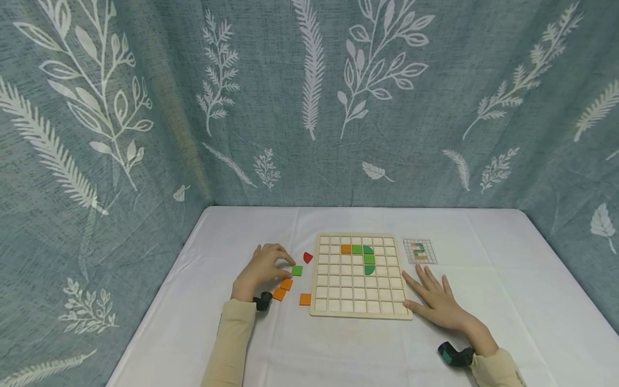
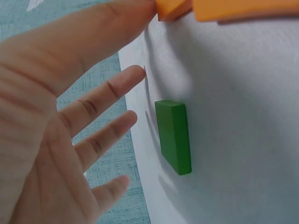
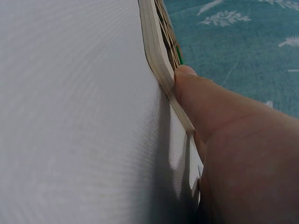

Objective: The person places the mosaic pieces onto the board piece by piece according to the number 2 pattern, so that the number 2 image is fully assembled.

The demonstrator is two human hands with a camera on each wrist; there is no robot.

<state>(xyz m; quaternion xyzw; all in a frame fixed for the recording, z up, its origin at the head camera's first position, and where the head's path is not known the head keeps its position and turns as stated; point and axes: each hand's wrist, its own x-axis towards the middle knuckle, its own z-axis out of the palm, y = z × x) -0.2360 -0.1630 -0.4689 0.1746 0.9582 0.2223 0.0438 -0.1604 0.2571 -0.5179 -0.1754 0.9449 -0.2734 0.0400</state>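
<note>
My left hand [image 1: 265,267] is over the loose tiles left of the board, thumb and fingers apart around a green square tile [image 1: 297,271]. The left wrist view shows that green tile [image 2: 173,137] lying beside the fingers, with no finger closed on it. The thumb tip overlaps an orange tile [image 2: 173,8] there. On the right, my right hand [image 1: 439,303] lies with fingers spread, its thumb at the right edge of the wooden grid board [image 1: 360,316]. In the right wrist view the thumb touches the board's rim [image 3: 161,70].
In the board sit an orange square [image 1: 346,249], green squares [image 1: 369,259] and rounded green pieces [image 1: 369,270]. Loose orange tiles [image 1: 305,299] and a red piece [image 1: 307,258] lie to its left. A printed pattern card [image 1: 427,259] lies at upper right on the white table [image 1: 483,236].
</note>
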